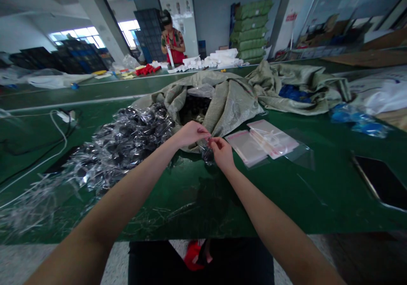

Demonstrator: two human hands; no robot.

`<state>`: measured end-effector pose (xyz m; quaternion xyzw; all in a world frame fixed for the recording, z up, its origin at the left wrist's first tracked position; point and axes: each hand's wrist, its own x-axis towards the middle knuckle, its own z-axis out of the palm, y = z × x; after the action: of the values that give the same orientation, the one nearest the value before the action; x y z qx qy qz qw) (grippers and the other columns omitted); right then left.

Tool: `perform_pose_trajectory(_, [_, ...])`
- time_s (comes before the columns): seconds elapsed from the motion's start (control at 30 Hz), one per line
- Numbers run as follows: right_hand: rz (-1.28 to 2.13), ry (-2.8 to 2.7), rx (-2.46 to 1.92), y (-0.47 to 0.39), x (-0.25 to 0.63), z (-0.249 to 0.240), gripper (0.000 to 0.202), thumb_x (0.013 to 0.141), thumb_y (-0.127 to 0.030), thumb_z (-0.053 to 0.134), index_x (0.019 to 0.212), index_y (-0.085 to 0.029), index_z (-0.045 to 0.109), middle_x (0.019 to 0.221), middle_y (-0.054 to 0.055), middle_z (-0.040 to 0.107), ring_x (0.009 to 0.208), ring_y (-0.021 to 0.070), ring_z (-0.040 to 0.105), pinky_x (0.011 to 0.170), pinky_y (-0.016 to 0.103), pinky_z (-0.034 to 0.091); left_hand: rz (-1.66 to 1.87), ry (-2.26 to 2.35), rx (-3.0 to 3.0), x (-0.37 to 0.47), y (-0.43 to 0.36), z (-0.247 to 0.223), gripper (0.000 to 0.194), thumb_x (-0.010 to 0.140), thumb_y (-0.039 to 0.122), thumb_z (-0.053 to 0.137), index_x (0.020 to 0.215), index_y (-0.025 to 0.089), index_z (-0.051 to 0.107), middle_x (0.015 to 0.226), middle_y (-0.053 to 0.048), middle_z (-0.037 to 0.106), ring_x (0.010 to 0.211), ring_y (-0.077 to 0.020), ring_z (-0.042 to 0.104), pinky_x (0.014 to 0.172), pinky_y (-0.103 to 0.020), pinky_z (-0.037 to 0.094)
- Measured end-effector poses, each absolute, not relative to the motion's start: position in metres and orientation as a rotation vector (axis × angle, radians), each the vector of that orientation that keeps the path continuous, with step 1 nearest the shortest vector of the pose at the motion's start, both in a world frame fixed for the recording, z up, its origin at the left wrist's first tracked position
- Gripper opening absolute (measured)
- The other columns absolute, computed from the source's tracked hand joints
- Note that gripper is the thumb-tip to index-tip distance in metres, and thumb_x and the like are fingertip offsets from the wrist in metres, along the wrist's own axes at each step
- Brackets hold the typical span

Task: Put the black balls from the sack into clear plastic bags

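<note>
On the green tabletop [267, 208], a heap of dark items in shiny clear plastic [127, 136] fills the left; an open grey-green woven sack [232, 100] lies just behind the hands at centre, flat clear plastic bags [248, 147] to their right, a black phone [383, 181] at far right. The small clear bag with dark contents [207, 154] hangs at centre, crinkled and glossy, its top pinched between the nearly closed fingertips of the left hand [192, 133] and right hand [221, 151].

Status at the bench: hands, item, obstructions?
Left hand and right hand pinching top of clear bag, dark contents. Heap of bagged dark items left. Open woven sack just beyond hands.
</note>
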<state>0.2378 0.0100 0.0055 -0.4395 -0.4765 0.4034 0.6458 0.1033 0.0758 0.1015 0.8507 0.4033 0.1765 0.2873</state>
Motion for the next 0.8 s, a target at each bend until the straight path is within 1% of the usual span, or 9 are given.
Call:
perform_pose_trajectory(0.07, [0.93,-1.083,-1.012,0.011,0.238,0.004,0.014,0.078,-0.035,0.056,0.081,-0.022,0.06,0.075,0.001,0.065,0.071,0.0174,0.06,0.072,0.031,0.05,0.49,1.095,2.295,0.104,0.075,0.1,0.024,0.078,0.035,0.063,0.078,0.015,0.077,0.07,-0.002,0.072,0.065,-0.0156,0.062,0.06,-0.024,0.043])
perform_pose_trajectory(0.13, [0.94,-1.068,-1.016,0.013,0.238,0.003,0.015,0.078,-0.036,0.056,0.08,-0.022,0.059,0.074,0.001,0.064,0.071,0.0176,0.06,0.072,0.031,0.05,0.565,1.1,2.323,0.105,0.073,0.098,0.022,0.079,0.034,0.064,0.08,0.015,0.076,0.072,-0.003,0.072,0.066,-0.0157,0.062,0.062,-0.024,0.044])
perform_pose_trajectory(0.27, [0.924,-1.036,-1.042,0.013,0.239,0.002,0.018,0.079,-0.039,0.057,0.082,-0.021,0.059,0.077,0.002,0.065,0.071,0.0182,0.062,0.072,0.032,0.051,0.866,1.061,2.485,0.102,0.065,0.091,0.019,0.082,0.029,0.061,0.088,0.017,0.075,0.088,-0.005,0.072,0.08,-0.0168,0.063,0.076,-0.026,0.046])
perform_pose_trajectory(0.37, [0.888,-1.055,-1.057,0.013,0.24,0.003,0.018,0.081,-0.039,0.056,0.083,-0.021,0.06,0.077,0.002,0.066,0.072,0.0175,0.062,0.072,0.03,0.051,0.859,1.028,2.675,0.099,0.057,0.083,0.021,0.087,0.028,0.056,0.092,0.019,0.074,0.095,-0.007,0.071,0.087,-0.0178,0.063,0.082,-0.027,0.047])
perform_pose_trajectory(0.47, [0.828,-1.104,-1.054,0.013,0.24,0.002,0.019,0.083,-0.037,0.054,0.086,-0.02,0.061,0.079,0.002,0.066,0.074,0.0173,0.062,0.073,0.03,0.051,0.774,1.074,2.805,0.097,0.051,0.077,0.023,0.089,0.029,0.054,0.095,0.02,0.074,0.098,-0.006,0.071,0.089,-0.018,0.064,0.082,-0.027,0.049])
perform_pose_trajectory(0.67, [0.799,-1.15,-1.045,0.013,0.24,-0.001,0.019,0.085,-0.033,0.052,0.093,-0.019,0.062,0.081,0.002,0.066,0.074,0.0176,0.064,0.074,0.032,0.052,0.71,1.13,2.869,0.1,0.052,0.073,0.023,0.089,0.028,0.053,0.096,0.02,0.074,0.096,-0.004,0.072,0.086,-0.0164,0.065,0.078,-0.026,0.05])
perform_pose_trajectory(0.8, [0.736,-1.194,-1.074,0.013,0.241,-0.001,0.02,0.086,-0.032,0.052,0.093,-0.019,0.065,0.085,0.004,0.069,0.08,0.0189,0.065,0.078,0.034,0.052,0.668,1.219,2.981,0.103,0.049,0.071,0.023,0.09,0.029,0.052,0.094,0.021,0.074,0.098,-0.004,0.072,0.084,-0.017,0.065,0.07,-0.026,0.048])
